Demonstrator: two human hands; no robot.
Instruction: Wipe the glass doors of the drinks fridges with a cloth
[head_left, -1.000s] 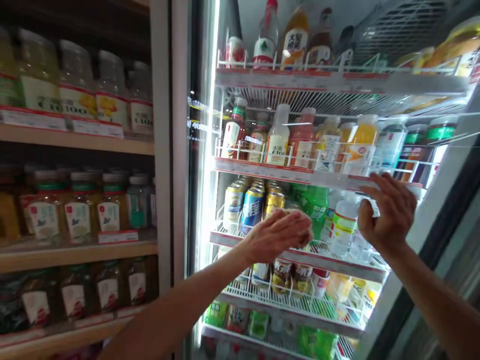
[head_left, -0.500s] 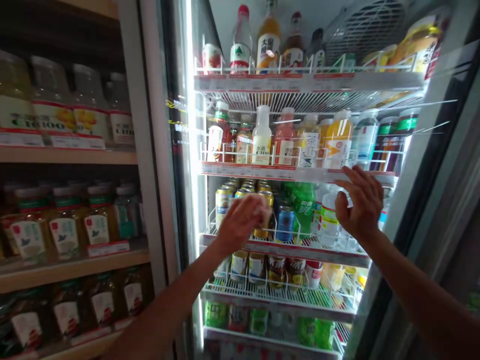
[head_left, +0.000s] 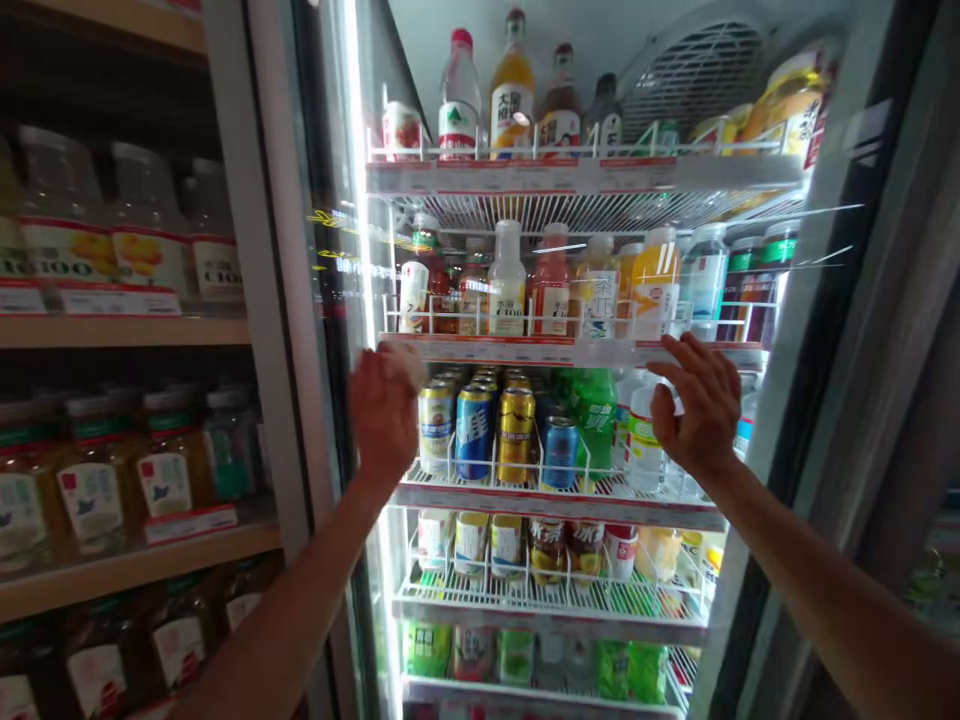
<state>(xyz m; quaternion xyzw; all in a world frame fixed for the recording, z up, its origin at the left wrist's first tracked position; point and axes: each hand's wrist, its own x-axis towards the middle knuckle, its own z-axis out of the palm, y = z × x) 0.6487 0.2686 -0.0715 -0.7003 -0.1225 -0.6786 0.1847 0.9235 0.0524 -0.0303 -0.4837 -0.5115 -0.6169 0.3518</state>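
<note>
In the head view a glass door (head_left: 675, 200) with light streaks on it stands in front of lit drinks shelves. My left hand (head_left: 381, 415) is raised at the door's left side, beside the bright light strip. It is smeared by motion, its fingers closed over a pale, crumpled cloth or tissue (head_left: 406, 364). Whether the cloth touches the glass cannot be made out. At the right, my right hand (head_left: 699, 405) is open with its fingers apart and fingertips near the glass, in front of a clear bottle (head_left: 645, 440). It holds nothing.
Behind the glass stand several cans (head_left: 516, 435), a green bottle (head_left: 598, 420) and rows of juice bottles (head_left: 507, 280). A wire fan guard (head_left: 694, 75) is at the top. Wooden shelves (head_left: 127, 332) with bottles lie left of the grey door frame (head_left: 289, 250).
My left hand has swept left with the cloth, from in front of the cans to the door's left side. My right hand keeps nearly the same pose. The view has shifted slightly.
</note>
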